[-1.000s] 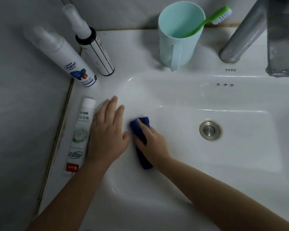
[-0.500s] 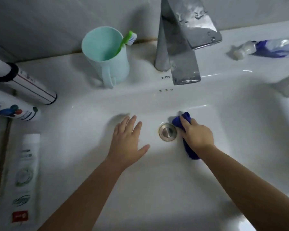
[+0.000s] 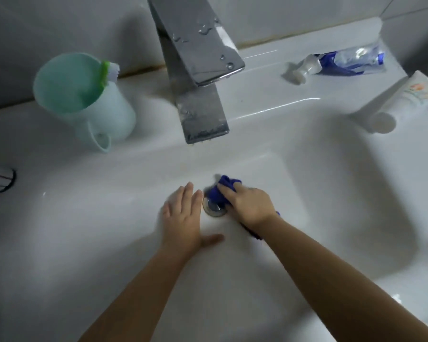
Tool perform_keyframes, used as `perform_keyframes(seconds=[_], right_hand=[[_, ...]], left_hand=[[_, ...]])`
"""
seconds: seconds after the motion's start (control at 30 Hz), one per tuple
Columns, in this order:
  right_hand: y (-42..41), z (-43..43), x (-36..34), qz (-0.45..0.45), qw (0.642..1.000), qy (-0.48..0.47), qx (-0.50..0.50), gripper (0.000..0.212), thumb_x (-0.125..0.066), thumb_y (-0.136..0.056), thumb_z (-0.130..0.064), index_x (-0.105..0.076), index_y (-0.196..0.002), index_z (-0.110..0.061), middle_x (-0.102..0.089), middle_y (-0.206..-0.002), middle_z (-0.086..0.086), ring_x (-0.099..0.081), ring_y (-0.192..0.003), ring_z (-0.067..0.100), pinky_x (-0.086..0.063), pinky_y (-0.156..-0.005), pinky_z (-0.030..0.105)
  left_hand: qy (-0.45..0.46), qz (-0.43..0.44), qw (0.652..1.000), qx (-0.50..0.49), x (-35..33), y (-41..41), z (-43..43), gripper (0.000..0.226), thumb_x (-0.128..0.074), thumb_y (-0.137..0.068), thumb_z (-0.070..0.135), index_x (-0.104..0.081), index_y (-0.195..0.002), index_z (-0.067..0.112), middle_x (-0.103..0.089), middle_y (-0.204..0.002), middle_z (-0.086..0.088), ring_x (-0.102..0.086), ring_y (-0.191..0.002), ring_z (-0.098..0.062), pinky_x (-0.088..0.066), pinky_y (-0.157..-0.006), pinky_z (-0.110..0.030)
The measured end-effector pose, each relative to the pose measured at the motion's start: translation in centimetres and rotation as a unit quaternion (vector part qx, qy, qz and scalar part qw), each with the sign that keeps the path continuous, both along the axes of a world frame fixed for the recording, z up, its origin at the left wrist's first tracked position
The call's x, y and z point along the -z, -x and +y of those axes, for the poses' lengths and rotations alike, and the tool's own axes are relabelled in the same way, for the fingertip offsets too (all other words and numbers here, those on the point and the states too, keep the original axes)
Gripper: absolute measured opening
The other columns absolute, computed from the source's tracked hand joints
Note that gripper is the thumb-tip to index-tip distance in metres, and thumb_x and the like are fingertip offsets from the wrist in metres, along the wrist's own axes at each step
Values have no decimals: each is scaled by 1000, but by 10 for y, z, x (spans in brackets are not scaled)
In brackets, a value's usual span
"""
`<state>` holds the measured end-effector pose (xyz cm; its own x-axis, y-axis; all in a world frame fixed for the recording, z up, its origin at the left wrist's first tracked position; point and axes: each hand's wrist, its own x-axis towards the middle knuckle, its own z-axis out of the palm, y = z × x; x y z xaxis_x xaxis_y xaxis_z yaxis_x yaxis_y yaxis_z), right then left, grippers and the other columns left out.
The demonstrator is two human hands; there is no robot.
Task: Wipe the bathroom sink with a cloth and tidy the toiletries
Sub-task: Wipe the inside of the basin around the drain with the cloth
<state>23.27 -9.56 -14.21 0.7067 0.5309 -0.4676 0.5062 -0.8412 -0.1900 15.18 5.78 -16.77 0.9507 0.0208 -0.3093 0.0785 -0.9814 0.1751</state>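
Note:
My right hand [image 3: 248,204] grips a bunched dark blue cloth [image 3: 220,190] and presses it onto the metal drain plug [image 3: 214,210] at the bottom of the white sink [image 3: 109,218]. My left hand [image 3: 183,220] lies flat on the basin floor just left of the drain, fingers straight, thumb spread. A mint cup [image 3: 84,95] holding a green toothbrush [image 3: 106,72] stands on the back ledge at the left. A blue toothpaste tube [image 3: 341,62] lies on the ledge at the right, and a white tube [image 3: 393,104] lies beyond the right rim.
A chrome faucet [image 3: 195,70] with water drops overhangs the basin at the centre back. The end of a bottle [image 3: 0,178] shows at the left edge. Grey tiled wall runs behind the ledge.
My right hand has slid the cloth from the right of the drain onto the drain plug. My left hand has shifted right, closer to the drain. The view has panned right.

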Motion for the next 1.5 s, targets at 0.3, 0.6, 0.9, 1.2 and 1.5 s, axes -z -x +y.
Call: perform_keyframes(seconds=[0.3,0.6,0.9,1.2,1.5], right_hand=[[-1,-96,-27,-25,970,72,231,46,-41,-94,-24,-33,-139,-23,-52,-125,11,-57,-97,35,-46,-73,35],[50,-119,-87,41,920,-69,385,15,-37,-81,-9,-49,-78,-17,-57,-69,8,-48,-55,27,-38,-52,26],[-4,-71,-141,-47,868,-311,384,42,-49,-87,-21,-47,-128,-29,-64,-105,-1,-57,-89,23,-38,-74,26],[-81,25,-100,-70,914,-278,288,38,-44,-92,-25,-45,-129,-23,-58,-114,13,-58,-92,34,-42,-72,34],[-102,-15,-104,-103,923,-184,321,35,-42,-92,-24,-48,-126,-24,-62,-112,16,-57,-96,38,-40,-73,35]], left_hand=[[-45,93,995,-11,-25,-8,-10,113,-54,-62,77,-10,-146,15,5,-156,-7,5,-142,-24,-13,-111,-43],[65,-66,995,-45,-103,33,-42,71,-62,-79,49,-40,-135,11,-34,-147,-9,-32,-133,-29,-32,-103,-40],[13,-156,986,-57,-140,14,-28,44,-67,-70,30,-64,-105,4,-61,-118,-19,-60,-103,-39,-51,-78,-47],[-93,-92,989,-70,-124,-46,6,73,-56,-84,37,-25,-143,8,-15,-154,-14,-5,-143,-28,-6,-114,-46],[-84,-96,990,-54,-105,-50,18,81,-83,-51,36,-58,-118,-2,-53,-129,-21,-48,-121,-38,-42,-94,-53]])
